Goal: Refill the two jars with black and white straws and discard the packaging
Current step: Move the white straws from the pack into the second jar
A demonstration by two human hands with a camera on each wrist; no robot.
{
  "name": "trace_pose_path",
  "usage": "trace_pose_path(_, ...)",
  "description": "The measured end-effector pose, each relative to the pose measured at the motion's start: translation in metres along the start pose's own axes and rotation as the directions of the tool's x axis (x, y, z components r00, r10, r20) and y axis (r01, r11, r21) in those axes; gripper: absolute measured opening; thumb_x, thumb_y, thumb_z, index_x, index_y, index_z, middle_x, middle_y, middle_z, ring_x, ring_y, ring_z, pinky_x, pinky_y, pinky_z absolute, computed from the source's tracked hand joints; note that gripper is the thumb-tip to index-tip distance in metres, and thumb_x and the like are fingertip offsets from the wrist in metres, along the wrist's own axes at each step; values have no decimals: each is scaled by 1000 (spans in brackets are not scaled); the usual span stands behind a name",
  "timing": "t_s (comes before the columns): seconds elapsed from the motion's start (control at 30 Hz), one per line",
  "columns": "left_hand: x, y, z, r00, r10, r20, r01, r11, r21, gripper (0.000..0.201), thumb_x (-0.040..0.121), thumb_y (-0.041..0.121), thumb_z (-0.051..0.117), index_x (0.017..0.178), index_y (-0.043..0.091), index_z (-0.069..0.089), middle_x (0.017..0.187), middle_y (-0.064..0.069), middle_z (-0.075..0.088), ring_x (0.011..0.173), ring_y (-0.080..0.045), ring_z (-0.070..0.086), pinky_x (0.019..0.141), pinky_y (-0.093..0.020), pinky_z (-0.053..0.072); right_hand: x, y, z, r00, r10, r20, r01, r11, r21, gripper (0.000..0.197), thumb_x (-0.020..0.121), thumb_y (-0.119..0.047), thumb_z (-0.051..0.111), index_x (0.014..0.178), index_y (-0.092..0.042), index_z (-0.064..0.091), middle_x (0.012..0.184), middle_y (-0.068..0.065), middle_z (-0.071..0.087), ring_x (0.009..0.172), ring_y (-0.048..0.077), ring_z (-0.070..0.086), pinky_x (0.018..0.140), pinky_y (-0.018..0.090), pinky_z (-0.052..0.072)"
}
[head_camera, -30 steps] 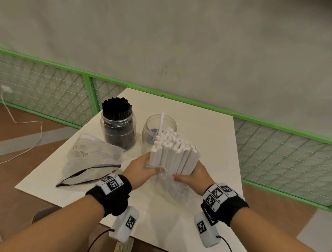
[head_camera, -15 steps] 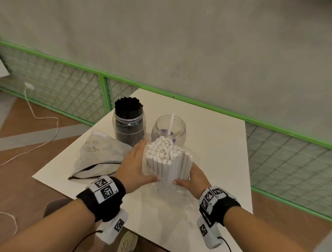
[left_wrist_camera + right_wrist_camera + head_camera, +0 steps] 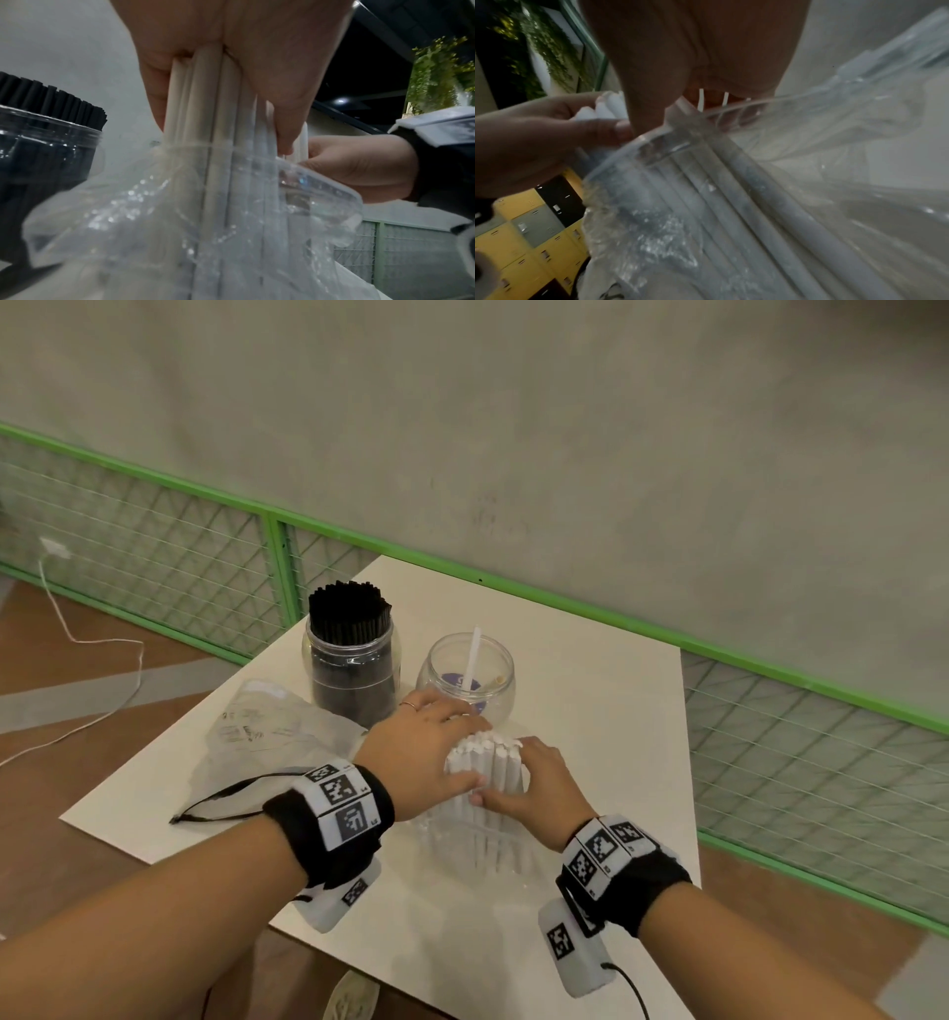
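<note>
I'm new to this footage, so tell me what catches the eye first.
Both hands, left and right, clasp a bundle of white straws standing half out of a clear bag at the table's middle. Behind them stand a jar packed with black straws and a near-empty jar holding one white straw.

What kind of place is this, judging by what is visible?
Probably an indoor workspace or staging area, not a home: a plain white table stands by a bare concrete wall with green mesh fencing, and the right wrist view shows yellow lockers.
</note>
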State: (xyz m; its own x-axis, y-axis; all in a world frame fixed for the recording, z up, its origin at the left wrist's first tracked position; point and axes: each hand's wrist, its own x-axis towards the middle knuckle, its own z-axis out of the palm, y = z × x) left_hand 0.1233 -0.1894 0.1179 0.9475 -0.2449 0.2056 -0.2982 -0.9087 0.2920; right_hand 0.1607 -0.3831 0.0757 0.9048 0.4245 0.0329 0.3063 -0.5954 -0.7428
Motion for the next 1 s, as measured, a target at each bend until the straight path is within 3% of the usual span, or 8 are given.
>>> trace_pose_path(0.13,-3,4,-4,1000,5,8,-5,1000,10,57,74,60,48,127,38,52,131,13,52,124,-18,38,99,-38,42,3,-8,-2,999,19,43,-26,986,163,39,66,-27,86,94,-26,59,90,-10,62,84,5,58,72,17,41)
trace_pose_path(0.3,-11,8,-16,985,19,-171,-13,999,34,48,70,51,42,108,33,66,110,11,65,98,-21,56,78,-37,53,9,-21,-2,996,-63,70,42,962,271,43,68,-20,79,106,-19,60,98,-7,66,89,4,60,80,16,46)
trace_pose_path(0.47,-18,4,-20,955,22,-296,22,989,143,39,65,45,63,100,27,70,97,9,67,79,-22,60,63,-30,52,22,-28,2,988,-120,102,90,963,253,35,74,-8,75,95,-31,59,94,-9,64,84,-6,58,78,11,43)
trace_pose_path(0.53,-22,-3,-15,972,-19,-236,53,989,138,41,67,43,69,105,27,68,100,8,67,82,-23,58,69,-31,51,25,-24,9,989,-94,112,64,968,243,33,76,-7,75,95,-30,59,92,-9,63,81,-5,57,75,14,43)
trace_pose_path(0.67,-28,-12,-18,983,-123,-134,135,987,83,56,75,60,41,120,33,59,116,12,63,96,-21,53,80,-34,48,25,-15,15,995,-50,81,25,961,276,30,77,-11,72,104,-18,62,92,-5,67,83,7,61,76,20,46)
trace_pose_path(0.77,-35,-18,-25,981,-160,-110,174,976,133,60,72,74,37,119,42,57,128,19,54,110,-17,47,88,-40,37,25,-13,11,996,-49,70,28,962,272,29,77,-11,72,104,-17,63,92,-4,67,83,9,61,76,20,47)
trace_pose_path(0.9,-47,-33,-22,972,-223,-76,215,971,-100,79,62,81,52,132,47,41,153,10,21,139,-20,22,111,-50,23,25,-9,9,998,-39,54,24,967,255,26,74,-17,71,98,-19,61,88,-5,66,82,11,61,75,21,46)
trace_pose_path(1.0,-51,-34,-21,953,-301,-38,269,895,-356,107,57,63,77,145,38,21,155,11,11,132,-2,22,109,-29,25,24,-9,11,998,-39,47,26,966,257,25,74,-18,72,95,-17,60,85,-4,63,80,11,58,73,22,45)
